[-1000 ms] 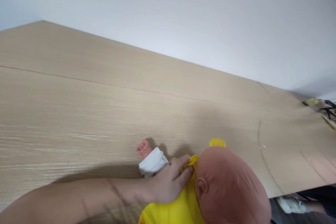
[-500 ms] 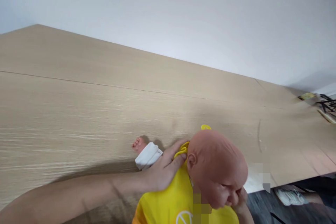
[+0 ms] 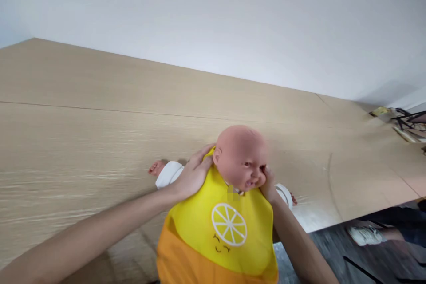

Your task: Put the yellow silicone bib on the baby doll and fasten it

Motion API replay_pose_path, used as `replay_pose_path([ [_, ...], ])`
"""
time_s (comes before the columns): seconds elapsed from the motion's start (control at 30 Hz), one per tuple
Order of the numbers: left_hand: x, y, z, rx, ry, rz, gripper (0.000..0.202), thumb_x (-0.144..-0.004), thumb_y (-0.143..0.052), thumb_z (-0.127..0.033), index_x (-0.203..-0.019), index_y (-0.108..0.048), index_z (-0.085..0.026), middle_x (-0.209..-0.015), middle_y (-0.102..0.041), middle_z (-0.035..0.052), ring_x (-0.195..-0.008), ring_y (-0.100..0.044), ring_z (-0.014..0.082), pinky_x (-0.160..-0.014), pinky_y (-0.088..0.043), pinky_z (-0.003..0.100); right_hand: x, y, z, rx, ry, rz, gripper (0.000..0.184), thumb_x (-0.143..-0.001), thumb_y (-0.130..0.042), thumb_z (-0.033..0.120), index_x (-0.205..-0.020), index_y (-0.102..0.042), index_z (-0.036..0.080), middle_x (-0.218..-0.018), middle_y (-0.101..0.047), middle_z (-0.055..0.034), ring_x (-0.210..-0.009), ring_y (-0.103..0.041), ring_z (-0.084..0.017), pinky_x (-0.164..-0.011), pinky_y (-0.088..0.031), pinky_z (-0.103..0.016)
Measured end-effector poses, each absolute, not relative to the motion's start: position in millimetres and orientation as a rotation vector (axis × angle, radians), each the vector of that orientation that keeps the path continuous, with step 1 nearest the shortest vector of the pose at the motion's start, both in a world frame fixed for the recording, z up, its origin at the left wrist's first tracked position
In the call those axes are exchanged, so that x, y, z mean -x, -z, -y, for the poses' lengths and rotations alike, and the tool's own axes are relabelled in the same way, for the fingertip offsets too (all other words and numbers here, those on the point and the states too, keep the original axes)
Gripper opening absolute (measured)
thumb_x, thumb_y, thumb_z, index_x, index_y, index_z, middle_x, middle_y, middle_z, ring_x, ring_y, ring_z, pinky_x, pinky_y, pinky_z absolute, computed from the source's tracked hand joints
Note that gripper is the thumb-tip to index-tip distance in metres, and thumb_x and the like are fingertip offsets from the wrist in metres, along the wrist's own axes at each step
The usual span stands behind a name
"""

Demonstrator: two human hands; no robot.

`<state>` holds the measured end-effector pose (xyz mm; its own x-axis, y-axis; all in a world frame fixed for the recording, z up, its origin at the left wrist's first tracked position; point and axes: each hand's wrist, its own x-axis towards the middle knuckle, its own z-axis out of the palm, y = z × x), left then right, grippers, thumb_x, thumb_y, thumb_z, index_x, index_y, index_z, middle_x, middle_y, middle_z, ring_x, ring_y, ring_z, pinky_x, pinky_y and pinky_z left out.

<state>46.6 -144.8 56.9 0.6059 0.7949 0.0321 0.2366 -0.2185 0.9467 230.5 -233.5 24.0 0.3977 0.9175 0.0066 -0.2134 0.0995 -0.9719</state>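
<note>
A baby doll [image 3: 241, 151] in white sleeves lies on its back on the table, its bald head raised and turned to the right. Over its chest spreads a yellow and orange bib [image 3: 196, 222] with a white citrus slice and a small smiling face. My left hand [image 3: 193, 175] is closed on the bib's neck edge beside the doll's ear. Against the doll's other cheek is my right hand [image 3: 271, 186], curled at the neck where the bib's edge runs up. The head hides most of its fingers and whatever they grip.
The light wooden table [image 3: 100, 142] meets a pale wall [image 3: 213, 17] at the back. Black-framed items [image 3: 408, 117] stand at its far right end. Beyond the right edge, a person's white shoe [image 3: 366, 235] rests on the dark floor [image 3: 329, 253].
The doll's head appears lower in the scene and farther left, its face turned more toward me. My right hand, the doll's right-side sleeve and more of the bib have come into view.
</note>
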Motion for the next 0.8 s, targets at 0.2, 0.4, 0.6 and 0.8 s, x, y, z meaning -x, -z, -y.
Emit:
replay_pose_path([
  [0.2,-43,-56,116,-1.726,-0.725,-0.845,0.048,-0.085,-0.025,-0.031,-0.122,-0.049,-0.014,-0.124,-0.053,-0.0012,-0.116,-0.045,0.0208,-0.1,-0.031,0.035,-230,-11,185,1.015,-1.088,0.799,0.037,-0.067,-0.059,0.052,-0.08,-0.051,0.018,-0.089,-0.061,-0.002,-0.091,-0.058,-0.015,-0.09,-0.045,-0.029],
  [0.4,-37,-46,87,-1.667,-0.746,-0.932,0.043,-0.08,-0.036,-0.033,-0.114,-0.058,-0.019,-0.121,-0.057,0.0018,-0.113,-0.048,0.0226,-0.097,-0.036,0.029,-221,-4,151,0.952,-1.194,0.794,0.043,-0.073,-0.055,0.049,-0.105,-0.053,0.021,-0.113,-0.056,-0.0037,-0.109,-0.051,-0.019,-0.097,-0.042,-0.03],
  [0.6,-28,-37,58,-1.652,-0.89,-0.936,0.038,-0.078,-0.039,-0.035,-0.102,-0.061,-0.016,-0.107,-0.063,0.0038,-0.101,-0.053,0.0226,-0.087,-0.041,0.028,-212,-8,112,0.894,-1.253,0.902,0.041,-0.076,-0.053,0.045,-0.111,-0.047,0.023,-0.124,-0.049,-0.0017,-0.116,-0.046,-0.017,-0.102,-0.038,-0.029],
  [0.8,-20,-26,36,-1.558,-0.973,-0.998,0.034,-0.074,-0.042,-0.036,-0.092,-0.061,-0.013,-0.092,-0.066,0.0047,-0.084,-0.056,0.0212,-0.071,-0.045,0.028,-210,-8,72,0.925,-1.223,1.079,0.045,-0.077,-0.051,0.045,-0.117,-0.046,0.024,-0.122,-0.05,-0.0003,-0.116,-0.045,-0.017,-0.103,-0.036,-0.031],
])
